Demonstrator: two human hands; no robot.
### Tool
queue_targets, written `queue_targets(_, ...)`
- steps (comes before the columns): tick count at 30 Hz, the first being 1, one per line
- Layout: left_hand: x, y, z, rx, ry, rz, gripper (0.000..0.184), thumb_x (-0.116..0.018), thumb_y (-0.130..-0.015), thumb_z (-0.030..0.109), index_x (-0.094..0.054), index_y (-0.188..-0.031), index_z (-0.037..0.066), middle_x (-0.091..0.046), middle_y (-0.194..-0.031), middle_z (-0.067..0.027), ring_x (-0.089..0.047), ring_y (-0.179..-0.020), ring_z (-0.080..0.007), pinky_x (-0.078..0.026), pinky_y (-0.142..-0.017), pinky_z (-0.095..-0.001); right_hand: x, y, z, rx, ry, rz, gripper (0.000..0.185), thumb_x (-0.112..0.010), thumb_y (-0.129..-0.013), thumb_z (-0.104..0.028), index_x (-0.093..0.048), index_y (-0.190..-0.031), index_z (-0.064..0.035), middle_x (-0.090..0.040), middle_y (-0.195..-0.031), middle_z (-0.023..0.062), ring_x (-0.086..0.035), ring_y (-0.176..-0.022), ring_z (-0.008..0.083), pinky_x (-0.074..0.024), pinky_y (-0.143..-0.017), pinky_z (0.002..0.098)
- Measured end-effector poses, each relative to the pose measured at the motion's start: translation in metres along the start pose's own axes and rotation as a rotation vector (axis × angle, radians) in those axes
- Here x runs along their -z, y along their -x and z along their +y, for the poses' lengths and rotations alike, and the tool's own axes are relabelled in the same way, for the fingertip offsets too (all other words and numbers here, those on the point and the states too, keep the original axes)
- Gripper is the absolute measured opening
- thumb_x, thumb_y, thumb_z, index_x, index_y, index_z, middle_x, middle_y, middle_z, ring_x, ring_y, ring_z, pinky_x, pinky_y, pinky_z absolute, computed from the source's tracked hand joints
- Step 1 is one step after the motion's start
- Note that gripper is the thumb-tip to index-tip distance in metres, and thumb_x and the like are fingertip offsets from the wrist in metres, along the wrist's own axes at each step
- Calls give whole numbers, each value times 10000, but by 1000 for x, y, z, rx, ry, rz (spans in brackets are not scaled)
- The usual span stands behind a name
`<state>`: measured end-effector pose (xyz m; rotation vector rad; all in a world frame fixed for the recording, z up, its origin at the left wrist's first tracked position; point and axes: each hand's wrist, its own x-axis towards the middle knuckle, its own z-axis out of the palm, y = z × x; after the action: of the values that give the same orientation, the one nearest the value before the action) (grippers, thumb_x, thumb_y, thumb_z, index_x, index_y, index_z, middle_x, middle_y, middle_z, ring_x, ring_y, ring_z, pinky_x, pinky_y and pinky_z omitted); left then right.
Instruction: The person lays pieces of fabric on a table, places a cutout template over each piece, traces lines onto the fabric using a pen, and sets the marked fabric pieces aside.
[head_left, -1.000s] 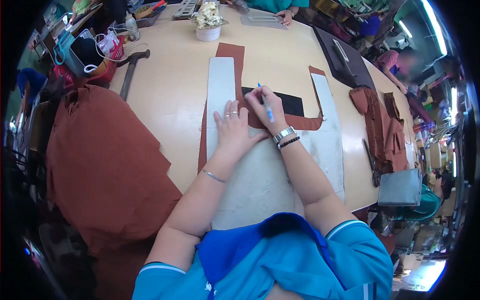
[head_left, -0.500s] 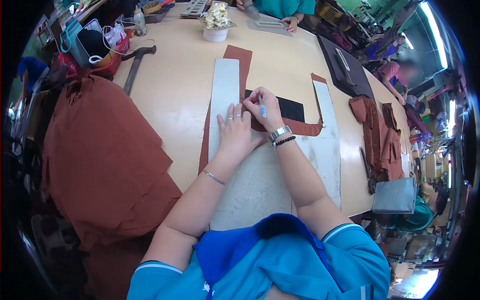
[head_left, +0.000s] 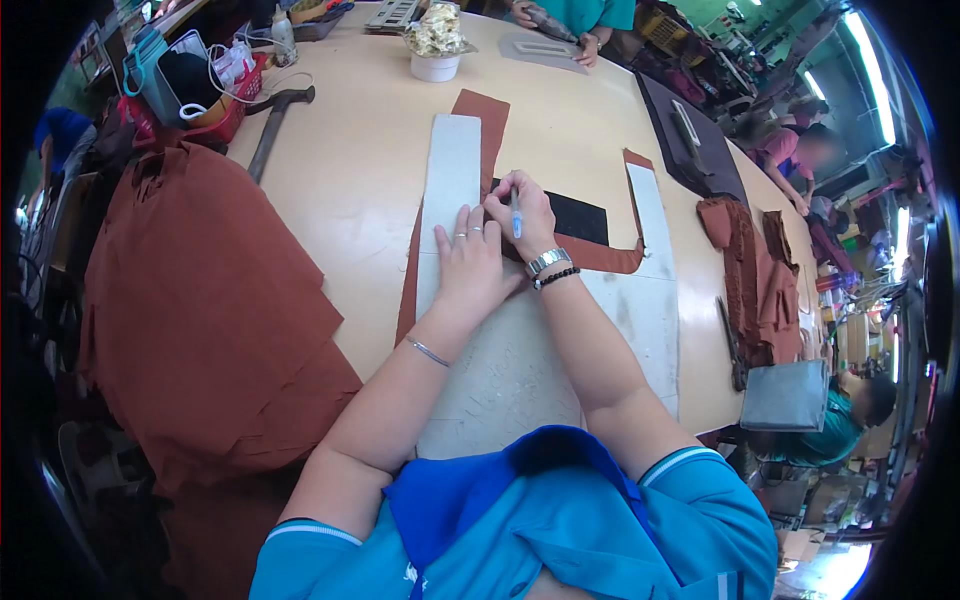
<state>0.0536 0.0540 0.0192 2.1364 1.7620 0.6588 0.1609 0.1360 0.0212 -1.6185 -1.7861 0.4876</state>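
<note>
A large pale grey pattern template (head_left: 640, 310) with two upright arms lies over a rust-brown fabric piece (head_left: 600, 255), whose edges stick out around it. My left hand (head_left: 470, 262) lies flat on the template near its left arm, fingers spread and pressing down. Close beside those fingertips, my right hand (head_left: 525, 215) pinches a pen (head_left: 516, 222) with a blue end. Its tip is hidden by the fingers, at the template's inner edge. Behind the right hand a black rectangular piece (head_left: 580, 218) lies on the table.
Rust-brown fabric (head_left: 200, 310) hangs over the left table edge, near a hammer (head_left: 275, 130). Ahead stands a white tub (head_left: 435, 65). To the right are scissors (head_left: 732, 345), bunched brown fabric (head_left: 765, 290) and a dark panel (head_left: 690, 140). A co-worker's hands (head_left: 588, 48) are across the table.
My right hand has shifted slightly left and up along the template's inner edge, with the pen more upright. My left hand stays in place. Across the table, the co-worker's hands have moved.
</note>
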Motion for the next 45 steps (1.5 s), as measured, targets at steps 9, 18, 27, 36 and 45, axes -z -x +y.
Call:
queue_targets(9,14,1,4,34,13,-87,761,-799,-711,501,-502,-1247,50,-345,-1485,-186,-236,-1445,-358,-180,-1123,-656,120,81,82,37,79,84,170,-585,-965,-216,-628,-989,-53,-675,-928,147,-656,-822,309,-509,-702,390)
queue_targets(18,3,4,2,27,5,-13,866,-786,-693,551,-464,-1356,97,-311,-1511,-193,-186,-1459,-352,-117,-1101,-714,222,219,140,-278,248,198,403,-732,-850,-226,-594,-1168,-20,-659,-1043,217,-624,-1003,350,-486,-895,428)
queue_targets(27,38,62,-16,164,-60,-4,959,-737,-750,565,-337,-1462,62,-228,-1544,-251,-186,-1463,-357,-146,-1128,-647,233,205,180,-424,-209,216,457,-755,-847,-204,-577,-1206,14,-644,-1144,182,-614,-1068,258,-494,-930,373)
queue_targets(36,33,68,-12,260,-147,3,979,-608,-829,625,-205,-1517,58,-230,-1570,-180,-182,-1472,-319,-59,-1096,-721,275,190,128,-394,-538,-2,448,-715,-886,-211,-578,-1235,34,-681,-1069,136,-631,-991,195,-488,-900,338)
queue_targets(45,21,65,-25,386,-211,69,859,-417,-941,617,-193,-1521,24,-232,-1583,-159,-175,-1473,-338,-91,-1089,-720,361,218,153,-158,-298,552,270,-656,-919,-185,-615,-1113,-1,-649,-1039,50,-564,-927,119,-462,-855,274)
